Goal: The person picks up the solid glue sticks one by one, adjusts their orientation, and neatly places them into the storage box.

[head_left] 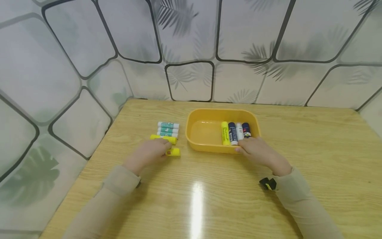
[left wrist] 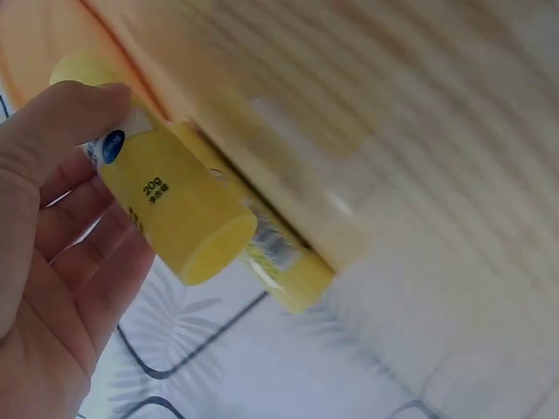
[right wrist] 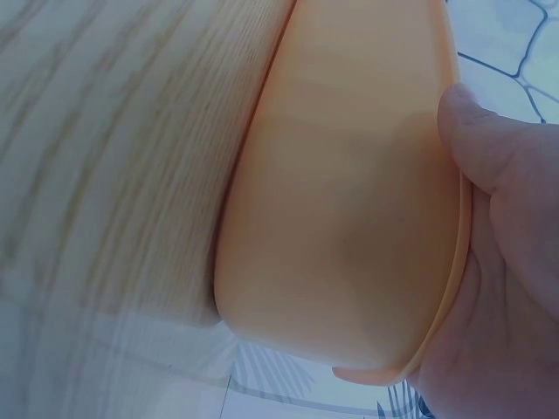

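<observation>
Left grip: the person's left grip (head_left: 151, 149) grasps the held yellow stick (left wrist: 166, 196), thumb on one side and fingers behind it.
Held yellow stick: left of the tray, just nearer the person than the loose yellow stick (head_left: 171, 139), with the "20g" print showing in the left wrist view.
Right grip: the right grip (head_left: 259, 153) clasps the near wall of the orange-yellow tray (head_left: 204, 132) towards its right corner, the thumb outside and the fingers over the rim.
Tray: on the wooden bench (head_left: 167, 202); its left part is bare, while a yellow tube (head_left: 225, 133), a blue tube (head_left: 232, 134), a white tube (head_left: 239, 132) and a navy tube (head_left: 246, 129) lie side by side at the right.
Teal-and-white sticks: three teal-and-white sticks (head_left: 168, 130) lie in a row beyond the loose yellow stick.
Rolling risk: the left fingers work close to the loose yellow stick, so a brush could probably send it into the row or across the bench.
Slip risk: the held yellow stick looks smooth and round; an off-centre pinch might let it swivel or drop.
Tipping risk: a hard pull or press on the rim could tilt the tray, and its tubes would likely slide into the bare part.
</observation>
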`<action>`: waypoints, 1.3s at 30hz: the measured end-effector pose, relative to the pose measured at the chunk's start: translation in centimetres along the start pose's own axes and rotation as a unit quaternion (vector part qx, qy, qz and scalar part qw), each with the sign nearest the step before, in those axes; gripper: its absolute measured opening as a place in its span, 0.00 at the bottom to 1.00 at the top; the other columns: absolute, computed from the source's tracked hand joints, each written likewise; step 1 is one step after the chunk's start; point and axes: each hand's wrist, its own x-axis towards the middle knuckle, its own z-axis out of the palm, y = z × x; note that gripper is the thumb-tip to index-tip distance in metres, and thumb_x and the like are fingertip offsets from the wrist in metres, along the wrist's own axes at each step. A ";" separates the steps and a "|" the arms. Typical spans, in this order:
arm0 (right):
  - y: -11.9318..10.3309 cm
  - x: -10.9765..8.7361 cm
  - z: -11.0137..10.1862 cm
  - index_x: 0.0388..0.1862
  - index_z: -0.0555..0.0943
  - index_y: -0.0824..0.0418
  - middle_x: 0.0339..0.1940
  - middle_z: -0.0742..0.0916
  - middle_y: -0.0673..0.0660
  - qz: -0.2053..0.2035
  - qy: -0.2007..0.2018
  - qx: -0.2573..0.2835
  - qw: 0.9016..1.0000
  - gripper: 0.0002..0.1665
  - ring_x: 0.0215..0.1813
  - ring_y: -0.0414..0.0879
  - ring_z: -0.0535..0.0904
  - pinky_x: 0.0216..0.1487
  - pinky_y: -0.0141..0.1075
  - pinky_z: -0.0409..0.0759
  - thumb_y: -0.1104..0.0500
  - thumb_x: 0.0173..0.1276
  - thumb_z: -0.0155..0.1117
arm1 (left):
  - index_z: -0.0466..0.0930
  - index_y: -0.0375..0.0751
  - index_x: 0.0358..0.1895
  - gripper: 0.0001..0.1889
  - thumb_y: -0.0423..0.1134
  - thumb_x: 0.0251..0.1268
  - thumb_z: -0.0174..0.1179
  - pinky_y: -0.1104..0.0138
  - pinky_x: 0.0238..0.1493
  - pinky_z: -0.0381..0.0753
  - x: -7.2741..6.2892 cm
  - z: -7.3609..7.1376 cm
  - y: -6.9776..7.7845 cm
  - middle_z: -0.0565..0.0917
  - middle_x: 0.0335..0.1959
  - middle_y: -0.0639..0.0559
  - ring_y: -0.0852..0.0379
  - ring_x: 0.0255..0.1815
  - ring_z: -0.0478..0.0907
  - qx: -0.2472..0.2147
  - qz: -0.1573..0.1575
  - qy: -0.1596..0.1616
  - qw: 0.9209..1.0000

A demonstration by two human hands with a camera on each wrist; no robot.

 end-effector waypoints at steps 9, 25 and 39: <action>0.2 0.0 -0.2 0.22 0.68 0.54 0.22 0.74 0.48 -0.004 -0.002 -0.004 1.000 0.12 0.26 0.44 0.67 0.29 0.39 0.63 0.55 0.66 0.51 | 0.73 0.40 0.35 0.12 0.38 0.49 0.64 0.73 0.29 0.71 1.4 -3.1 2.5 0.74 0.29 0.55 0.62 0.26 0.68 -0.084 0.069 0.167 0.980; 0.3 0.1 0.1 0.21 0.68 0.54 0.20 0.72 0.47 -0.015 0.007 -0.015 1.000 0.13 0.24 0.43 0.67 0.28 0.38 0.63 0.54 0.66 0.52 | 0.71 0.37 0.43 0.18 0.44 0.53 0.62 0.68 0.37 0.74 8.8 -5.9 4.1 0.77 0.36 0.49 0.56 0.38 0.73 -0.420 -0.159 0.150 0.881; 0.2 0.1 0.3 0.21 0.67 0.54 0.20 0.72 0.47 -0.016 0.010 -0.011 1.000 0.13 0.25 0.43 0.67 0.29 0.38 0.64 0.55 0.66 0.52 | 0.67 0.32 0.50 0.20 0.40 0.58 0.58 0.71 0.32 0.76 13.4 -5.4 5.0 0.75 0.44 0.43 0.54 0.39 0.75 -0.473 -0.225 0.075 0.849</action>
